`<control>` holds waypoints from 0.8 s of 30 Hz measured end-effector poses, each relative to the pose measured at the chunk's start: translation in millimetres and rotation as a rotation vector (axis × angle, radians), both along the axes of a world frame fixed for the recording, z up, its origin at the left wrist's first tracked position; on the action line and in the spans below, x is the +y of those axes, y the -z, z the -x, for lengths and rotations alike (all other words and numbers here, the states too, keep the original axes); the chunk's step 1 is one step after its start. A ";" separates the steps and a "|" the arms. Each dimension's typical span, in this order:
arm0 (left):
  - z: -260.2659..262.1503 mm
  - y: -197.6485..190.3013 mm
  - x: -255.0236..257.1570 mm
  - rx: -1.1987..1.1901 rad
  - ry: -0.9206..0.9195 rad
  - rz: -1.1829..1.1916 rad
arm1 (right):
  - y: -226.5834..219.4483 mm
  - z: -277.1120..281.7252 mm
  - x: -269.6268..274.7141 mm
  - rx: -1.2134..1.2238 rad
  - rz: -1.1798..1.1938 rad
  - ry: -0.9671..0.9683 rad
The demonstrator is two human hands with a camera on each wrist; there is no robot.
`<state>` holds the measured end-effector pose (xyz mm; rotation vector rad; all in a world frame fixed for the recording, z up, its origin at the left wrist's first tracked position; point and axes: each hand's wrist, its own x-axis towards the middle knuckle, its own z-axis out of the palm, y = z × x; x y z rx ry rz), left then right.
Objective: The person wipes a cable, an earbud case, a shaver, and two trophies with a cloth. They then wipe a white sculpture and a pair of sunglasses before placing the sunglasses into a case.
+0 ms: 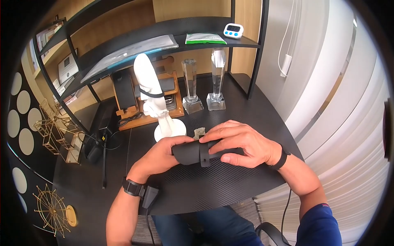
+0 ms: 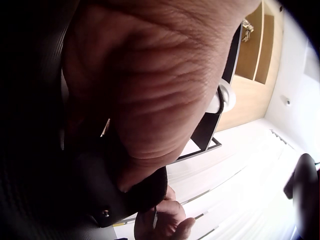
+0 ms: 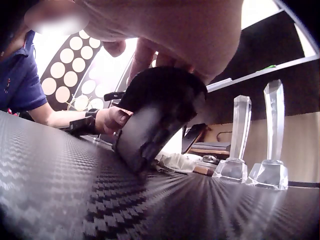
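A black case [image 1: 186, 153] with a smooth, leather-like surface lies between my hands, low over the dark desk. A narrow black strap [image 1: 204, 158] crosses its middle. My left hand [image 1: 158, 155] grips the left end, its thumb along the top edge. Over the right part, the fingers of my right hand [image 1: 248, 144] bend onto the case beside the strap, with the thumb [image 1: 232, 160] stretched along the near side. The left wrist view shows a small metal snap [image 2: 105, 214] on the case. A crumpled pale piece [image 1: 199, 132] sits just behind it.
A white hand-shaped stand [image 1: 150, 78] with a black band rises behind the left hand. Two crystal trophies [image 1: 190, 82] stand farther back, beside a wooden organizer [image 1: 176, 92]. The shelf above bears a white timer [image 1: 233, 30]. Gold ornaments [image 1: 53, 209] and a black cable [image 1: 104, 164] are at left.
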<state>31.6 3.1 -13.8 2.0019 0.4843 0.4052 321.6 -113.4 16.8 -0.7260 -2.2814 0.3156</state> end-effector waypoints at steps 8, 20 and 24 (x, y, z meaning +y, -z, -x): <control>-0.6 3.6 1.4 -0.026 -0.010 0.081 | -0.6 4.4 -1.6 -0.057 -0.068 0.097; -4.1 -0.9 -2.3 -0.085 0.045 0.003 | 3.4 12.7 -4.1 -0.127 -0.093 0.174; -6.1 -3.9 -4.3 -0.076 0.047 -0.067 | 5.8 15.7 -2.9 -0.173 -0.149 0.172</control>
